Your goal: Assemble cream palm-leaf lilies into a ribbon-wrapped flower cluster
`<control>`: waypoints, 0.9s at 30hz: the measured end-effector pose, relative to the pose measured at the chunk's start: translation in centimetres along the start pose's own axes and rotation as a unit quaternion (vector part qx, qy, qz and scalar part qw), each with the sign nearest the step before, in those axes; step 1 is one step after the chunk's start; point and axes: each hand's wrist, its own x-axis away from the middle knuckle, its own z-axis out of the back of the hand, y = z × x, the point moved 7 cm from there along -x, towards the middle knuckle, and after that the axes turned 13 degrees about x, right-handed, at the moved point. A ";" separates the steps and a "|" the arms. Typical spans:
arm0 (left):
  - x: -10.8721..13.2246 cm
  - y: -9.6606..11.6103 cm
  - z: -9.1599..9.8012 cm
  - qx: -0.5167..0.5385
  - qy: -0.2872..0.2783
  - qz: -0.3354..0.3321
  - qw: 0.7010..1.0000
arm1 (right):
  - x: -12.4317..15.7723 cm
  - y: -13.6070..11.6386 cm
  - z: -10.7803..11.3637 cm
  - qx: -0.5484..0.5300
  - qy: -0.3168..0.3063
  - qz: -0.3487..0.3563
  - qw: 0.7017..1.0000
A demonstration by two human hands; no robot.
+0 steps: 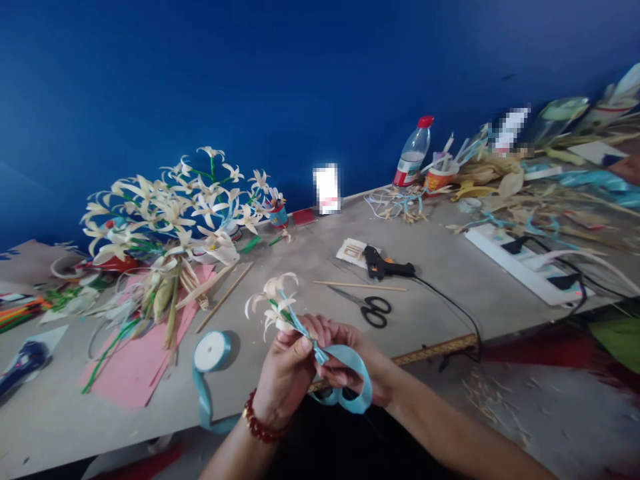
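Note:
Both hands meet above the table's front edge. Closed round the blue-wrapped stem of a white handmade flower sprig [274, 297] is my left hand [285, 367], with a beaded bracelet at its wrist. My right hand [353, 347] pinches the light blue ribbon [357, 363] where it meets the stem; its fingertips are partly hidden. From there the ribbon loops below the hands. Its roll [213, 351] stands on the table to the left, with a length trailing over the edge. Black-handled scissors [373, 310] lie just beyond my right hand.
A black glue gun [383, 263] rests on a small card, its cord running right. Wooden sticks [360, 286] lie nearby. A large bunch of white flowers [170, 207] stands back left near pink paper [120, 373]. A white power strip [525, 263], bottle [414, 157] and husks are at right.

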 end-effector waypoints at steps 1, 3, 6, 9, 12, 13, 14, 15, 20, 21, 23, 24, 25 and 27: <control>0.0 0.0 0.0 0.004 0.004 0.003 1.000 | 0.0 -0.1 0.0 -0.002 -0.001 0.003 1.000; 0.1 0.1 0.0 0.007 0.015 -0.002 1.000 | -0.2 -0.2 0.1 -0.008 0.004 0.017 1.000; 0.1 0.1 0.1 0.005 0.028 -0.011 1.000 | -0.6 0.1 0.4 -0.007 0.010 0.023 1.000; 0.2 -0.1 0.3 -0.004 0.037 -0.019 0.999 | -0.8 0.7 0.7 0.008 0.006 -0.007 1.000; 0.4 -0.1 0.7 -0.010 0.043 -0.019 0.999 | -0.9 0.9 1.0 0.012 0.015 -0.011 1.000; 0.4 -0.1 0.8 -0.010 0.043 -0.015 0.999 | -0.9 0.8 1.0 0.008 0.020 -0.006 1.000; 0.4 -0.1 0.9 -0.011 0.043 -0.009 0.999 | -0.9 0.7 1.0 0.004 0.023 -0.001 1.000; 0.4 -0.1 0.9 -0.014 0.042 -0.003 0.999 | -0.9 0.6 0.9 0.001 0.024 0.002 1.000; 0.2 0.3 0.6 -0.040 0.035 0.027 0.998 | -1.0 0.4 0.5 0.000 0.013 -0.015 1.000; 0.2 0.5 0.6 -0.045 0.038 0.026 0.998 | -1.0 0.3 0.4 0.000 0.009 -0.020 1.000; 0.2 0.6 0.7 -0.053 0.041 0.023 0.997 | -1.1 0.3 0.4 0.007 -0.003 -0.034 0.999; 0.2 0.6 0.7 -0.053 0.041 0.024 0.997 | -1.2 0.4 0.4 0.013 -0.008 -0.042 0.999; 0.1 0.6 0.8 -0.051 0.040 0.027 0.998 | -1.2 0.4 0.5 0.019 -0.014 -0.050 0.998; 0.1 0.4 1.1 -0.042 0.039 0.037 0.998 | -1.3 0.5 0.6 0.026 -0.025 -0.065 0.997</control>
